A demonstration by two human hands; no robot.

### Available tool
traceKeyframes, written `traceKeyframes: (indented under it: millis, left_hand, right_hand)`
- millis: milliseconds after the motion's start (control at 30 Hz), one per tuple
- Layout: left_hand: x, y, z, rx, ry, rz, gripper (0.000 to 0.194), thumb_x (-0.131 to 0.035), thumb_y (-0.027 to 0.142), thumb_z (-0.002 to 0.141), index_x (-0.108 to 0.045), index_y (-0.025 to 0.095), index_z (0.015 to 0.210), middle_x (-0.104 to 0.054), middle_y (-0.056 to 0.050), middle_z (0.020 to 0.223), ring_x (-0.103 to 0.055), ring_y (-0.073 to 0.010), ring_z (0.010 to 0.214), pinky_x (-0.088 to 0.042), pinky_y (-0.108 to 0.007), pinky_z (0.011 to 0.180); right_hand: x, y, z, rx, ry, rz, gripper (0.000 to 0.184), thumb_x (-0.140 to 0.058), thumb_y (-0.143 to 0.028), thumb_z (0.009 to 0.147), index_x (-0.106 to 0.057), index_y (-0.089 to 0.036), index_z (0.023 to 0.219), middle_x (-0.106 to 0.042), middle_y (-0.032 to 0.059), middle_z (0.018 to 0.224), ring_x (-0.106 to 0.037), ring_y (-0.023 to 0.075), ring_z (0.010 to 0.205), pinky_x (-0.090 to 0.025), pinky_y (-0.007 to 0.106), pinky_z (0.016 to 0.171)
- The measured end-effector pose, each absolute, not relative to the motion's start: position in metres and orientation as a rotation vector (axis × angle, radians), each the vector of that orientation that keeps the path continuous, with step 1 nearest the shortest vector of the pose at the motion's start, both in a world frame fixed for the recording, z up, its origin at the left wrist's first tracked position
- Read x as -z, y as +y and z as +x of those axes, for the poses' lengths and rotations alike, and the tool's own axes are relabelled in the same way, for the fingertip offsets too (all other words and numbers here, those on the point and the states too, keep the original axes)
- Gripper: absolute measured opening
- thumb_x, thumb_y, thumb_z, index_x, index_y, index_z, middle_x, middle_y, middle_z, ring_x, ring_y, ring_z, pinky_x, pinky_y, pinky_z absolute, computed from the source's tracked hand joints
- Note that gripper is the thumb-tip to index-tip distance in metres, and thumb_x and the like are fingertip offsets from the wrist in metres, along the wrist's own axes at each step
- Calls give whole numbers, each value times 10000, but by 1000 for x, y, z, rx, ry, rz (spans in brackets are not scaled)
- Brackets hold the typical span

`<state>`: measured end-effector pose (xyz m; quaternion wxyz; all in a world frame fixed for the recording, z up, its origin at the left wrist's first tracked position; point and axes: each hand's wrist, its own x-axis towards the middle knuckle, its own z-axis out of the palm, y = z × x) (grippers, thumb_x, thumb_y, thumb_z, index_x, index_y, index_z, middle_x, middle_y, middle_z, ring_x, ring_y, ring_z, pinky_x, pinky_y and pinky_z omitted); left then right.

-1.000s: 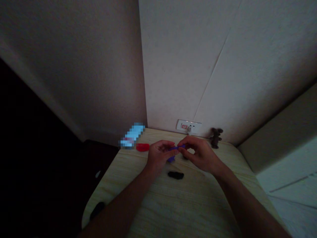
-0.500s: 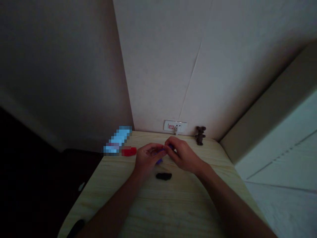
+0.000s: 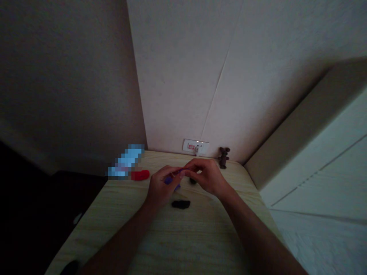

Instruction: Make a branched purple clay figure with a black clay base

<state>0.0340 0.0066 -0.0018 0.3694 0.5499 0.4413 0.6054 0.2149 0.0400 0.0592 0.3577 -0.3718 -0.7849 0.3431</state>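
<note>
Above the wooden table top, both my hands meet over a small purple piece that looks like modelling clay. My left hand is closed round it, with purple showing under the palm and between the fingers. Thumb and fingertips of my right hand pinch a thin purple part at the left fingertips. A dark lump lies partly hidden beneath my right hand. Nearer to me rests a longer black lump, touched by neither hand.
A red piece lies left of my hands, beside a blurred bright blue object. At the table's back stands a small brown animal figure. Behind it, a wall socket holds a plug. A black object sits at the near-left edge.
The view has shifted, so everything sits slightly further left. My right fingers have drawn in to the left fingertips, and more purple shows under my left hand. The dark lump beneath the right hand has become visible.
</note>
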Motion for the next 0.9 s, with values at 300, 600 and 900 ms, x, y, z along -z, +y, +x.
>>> traceKeyframes:
  millis: [300,600,900]
  left_hand:
    - [0,4,37,-1507,1137,1347,195,-851,373,817,-839,190,884,-797,-73,856,-719,-189,763,-564,-274,707]
    - [6,9,38,-1465,984,1159,250,-853,348,805,-842,184,994,-834,-96,976,-772,-210,860,-600,-297,774]
    - [1,7,36,-1588,1112,1277,155,-803,326,854,-854,187,904,-808,-78,899,-740,-193,819,-572,-280,752]
  right_hand:
    - [-57,42,218,-961,-2073,-942,186,-755,-372,910,-794,-191,931,-810,69,852,-725,187,732,-569,304,685]
    - [-48,45,219,-1070,-1975,-849,152,-750,-320,908,-772,-200,999,-828,78,926,-783,220,832,-630,367,791]
    - [-43,47,217,-1155,-1893,-831,268,-849,-352,823,-779,-201,1032,-826,99,1018,-799,233,923,-667,402,901]
